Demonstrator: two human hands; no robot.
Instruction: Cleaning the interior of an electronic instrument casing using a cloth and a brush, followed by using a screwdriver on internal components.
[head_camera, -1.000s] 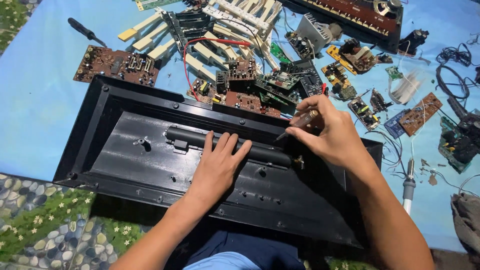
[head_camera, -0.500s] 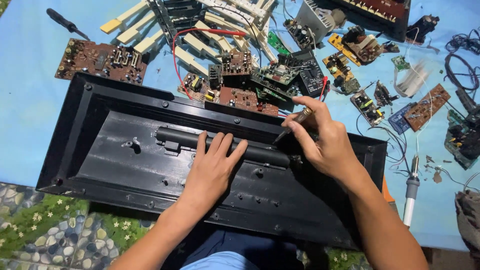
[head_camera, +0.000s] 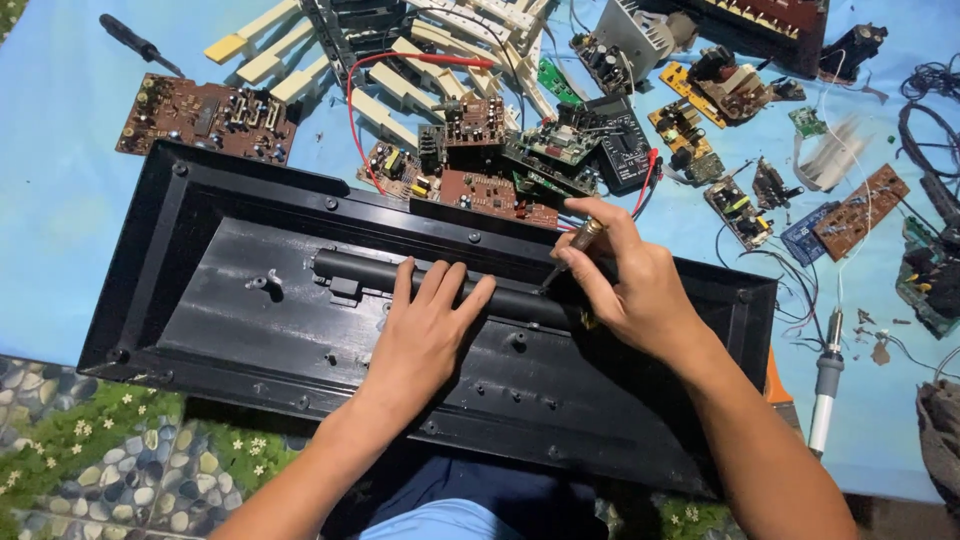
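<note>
A long black plastic casing (head_camera: 250, 300) lies hollow side up across the middle of the blue surface (head_camera: 60, 200), its far end toward ten o'clock and its near end toward four o'clock; a black tube-shaped ridge (head_camera: 350, 270) runs along its inside.

The left hand (head_camera: 425, 335) lies flat on that ridge at the centre of the view, palm down, fingers held close together and pointing to twelve o'clock; it holds nothing and only presses on the casing.

The right hand (head_camera: 630, 290), at about two o'clock from the left one, is closed in a pinch on a small screwdriver (head_camera: 568, 252); the brownish handle shows between thumb and forefinger, the thin shaft slants down toward seven o'clock, and its tip meets the casing just beside the end of the ridge; the two hands are near each other but not touching.

Beyond the casing, from eleven to one o'clock, lies a spread of loose parts: a brown circuit board (head_camera: 205, 115) at eleven o'clock, cream-coloured keys (head_camera: 270, 55) above it, a red wire (head_camera: 400, 62) looping over further boards at twelve o'clock; a black-handled screwdriver (head_camera: 135, 42) rests at the far ten o'clock corner.

At four o'clock a soldering iron (head_camera: 822, 395) with a grey grip lies on the surface, just beside the casing's near end.
</note>
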